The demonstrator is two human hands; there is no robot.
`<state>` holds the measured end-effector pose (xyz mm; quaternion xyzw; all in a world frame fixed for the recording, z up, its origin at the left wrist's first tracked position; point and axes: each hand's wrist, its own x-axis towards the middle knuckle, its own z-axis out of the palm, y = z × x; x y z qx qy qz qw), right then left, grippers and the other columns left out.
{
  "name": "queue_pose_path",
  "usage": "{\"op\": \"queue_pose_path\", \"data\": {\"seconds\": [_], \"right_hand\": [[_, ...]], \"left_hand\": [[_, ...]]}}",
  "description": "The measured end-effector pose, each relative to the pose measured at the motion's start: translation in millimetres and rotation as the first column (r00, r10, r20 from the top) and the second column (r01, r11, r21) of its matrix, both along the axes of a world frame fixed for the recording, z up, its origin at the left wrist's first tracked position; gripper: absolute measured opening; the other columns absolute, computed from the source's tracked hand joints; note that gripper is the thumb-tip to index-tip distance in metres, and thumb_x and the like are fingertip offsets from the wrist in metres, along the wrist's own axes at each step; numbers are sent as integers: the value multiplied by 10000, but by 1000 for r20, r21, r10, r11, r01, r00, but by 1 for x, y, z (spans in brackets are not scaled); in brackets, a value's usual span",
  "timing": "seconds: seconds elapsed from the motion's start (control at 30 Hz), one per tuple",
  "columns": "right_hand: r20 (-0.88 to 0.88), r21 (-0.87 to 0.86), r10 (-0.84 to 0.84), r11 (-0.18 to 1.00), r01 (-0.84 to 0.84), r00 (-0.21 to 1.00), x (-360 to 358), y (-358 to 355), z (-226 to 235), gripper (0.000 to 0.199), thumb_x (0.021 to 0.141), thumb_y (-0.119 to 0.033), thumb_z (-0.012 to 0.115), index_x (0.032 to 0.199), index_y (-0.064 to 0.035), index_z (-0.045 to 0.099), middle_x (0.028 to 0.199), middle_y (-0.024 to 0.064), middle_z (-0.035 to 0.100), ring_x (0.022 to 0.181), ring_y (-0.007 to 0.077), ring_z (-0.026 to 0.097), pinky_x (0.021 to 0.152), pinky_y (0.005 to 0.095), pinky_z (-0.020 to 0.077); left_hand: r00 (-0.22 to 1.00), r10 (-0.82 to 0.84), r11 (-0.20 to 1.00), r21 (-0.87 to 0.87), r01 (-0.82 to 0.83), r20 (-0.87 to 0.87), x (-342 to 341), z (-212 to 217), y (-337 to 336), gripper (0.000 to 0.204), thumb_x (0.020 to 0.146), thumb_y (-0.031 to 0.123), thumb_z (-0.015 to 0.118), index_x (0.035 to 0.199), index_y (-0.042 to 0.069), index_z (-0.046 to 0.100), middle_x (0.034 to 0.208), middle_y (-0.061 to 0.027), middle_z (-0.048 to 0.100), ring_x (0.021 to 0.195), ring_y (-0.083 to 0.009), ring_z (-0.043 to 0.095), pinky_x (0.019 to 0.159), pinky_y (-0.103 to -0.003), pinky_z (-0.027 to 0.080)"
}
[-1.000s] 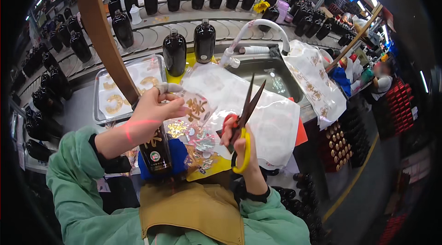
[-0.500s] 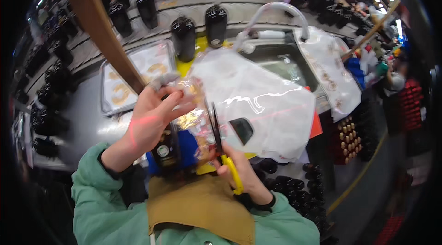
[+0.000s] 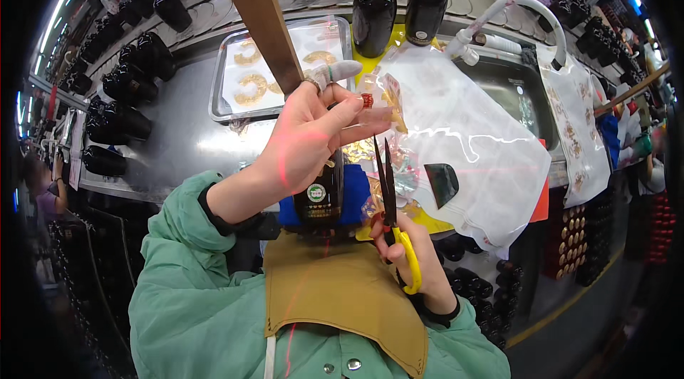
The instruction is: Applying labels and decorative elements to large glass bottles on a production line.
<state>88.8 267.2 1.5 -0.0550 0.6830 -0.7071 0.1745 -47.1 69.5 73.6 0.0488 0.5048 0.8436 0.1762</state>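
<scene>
My left hand is raised over a dark bottle that lies in a blue holder close to my chest. Its fingers pinch a small clear packet with gold and red pieces; the forefinger wears a white wrap. My right hand grips yellow-handled scissors, blades nearly together and pointing up beside the packet's lower part. A large clear plastic bag lies just right of both hands.
A metal tray with gold ornaments sits at the back left. Two dark bottles stand behind on a yellow pad, with rows of more bottles around. A sink with a white tap is at the right. A wooden beam crosses above.
The scissors' blades have closed from wide open and swung upright near the packet. My left hand has lifted the packet higher, toward the camera.
</scene>
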Motion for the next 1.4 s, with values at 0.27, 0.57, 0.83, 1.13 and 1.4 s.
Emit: {"op": "queue_pose_path", "data": {"seconds": [0.27, 0.57, 0.83, 1.13, 1.4], "right_hand": [[5, -133, -40, 990, 40, 999, -5, -12, -4, 726, 888, -721, 616, 1014, -6, 590, 737, 1, 539, 594, 63, 493, 550, 237, 386], [60, -168, -56, 984, 66, 997, -4, -15, -3, 700, 885, -706, 621, 979, -13, 588, 698, -24, 522, 564, 44, 484, 505, 232, 365], [-36, -126, -91, 988, 85, 995, -9, -16, -2, 678, 913, -685, 603, 994, -12, 582, 701, -25, 513, 562, 51, 465, 514, 231, 364], [-76, -97, -64, 994, 57, 995, -12, -13, -1, 707, 925, -714, 556, 1001, -11, 582, 695, -13, 517, 569, 63, 481, 521, 247, 386], [-37, -127, -43, 991, 38, 998, -9, -15, 2, 784, 917, -790, 459, 967, -14, 561, 641, -5, 501, 536, 84, 475, 505, 247, 374]], "left_hand": [[998, 51, 999, 7, -51, 33, 9, -6, 11, 472, 1040, 90, 557, 1443, -10, 333, 1050, -37, 567, 1224, -343, 630, 1069, -483, 507], [998, 40, 998, 51, -43, 45, 9, -5, 13, 452, 1038, 87, 552, 1413, -41, 334, 1056, -57, 590, 1234, -328, 626, 1089, -483, 503], [998, 39, 999, 27, -41, 46, 11, -17, 13, 315, 1041, 100, 559, 1297, -23, 423, 1105, -70, 607, 1188, -289, 648, 1030, -445, 539], [998, -11, 1000, -9, 12, 67, 16, -12, 11, 506, 1024, 47, 567, 1464, -35, 330, 1086, -60, 546, 1103, -205, 651, 985, -372, 564], [999, 12, 981, -194, -6, 30, 23, -19, 10, 257, 1028, 53, 552, 1255, -14, 452, 1122, -51, 554, 1118, -200, 632, 986, -413, 567]]}}
